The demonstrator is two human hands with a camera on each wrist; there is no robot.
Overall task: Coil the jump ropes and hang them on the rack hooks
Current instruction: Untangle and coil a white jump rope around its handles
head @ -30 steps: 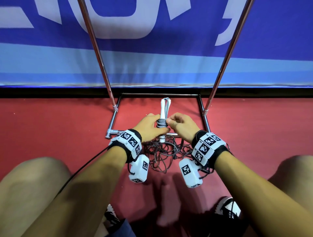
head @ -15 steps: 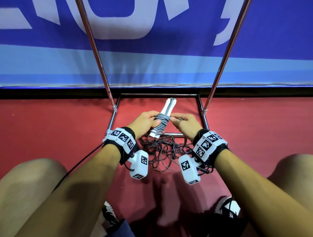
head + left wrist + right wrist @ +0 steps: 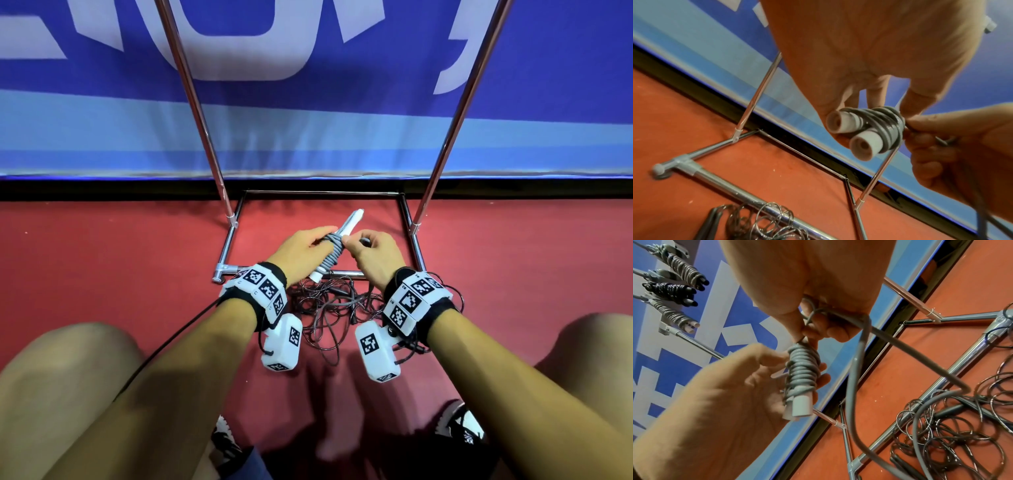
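1. The left hand curls round the paired white handles, its grip pinching the bundle through the grey cord wrap.
2. The right hand pinches the free grey cord just beside the top of the wrap, so the next turn feeds from the right.
3. The handles' long axis tilts up and away to the right in the head view, between both hands.
4. The slack loops down towards the floor, apparently ending near a dark tangle of ropes by the rack base.
5. Three wrapped ropes hang on the rack above.
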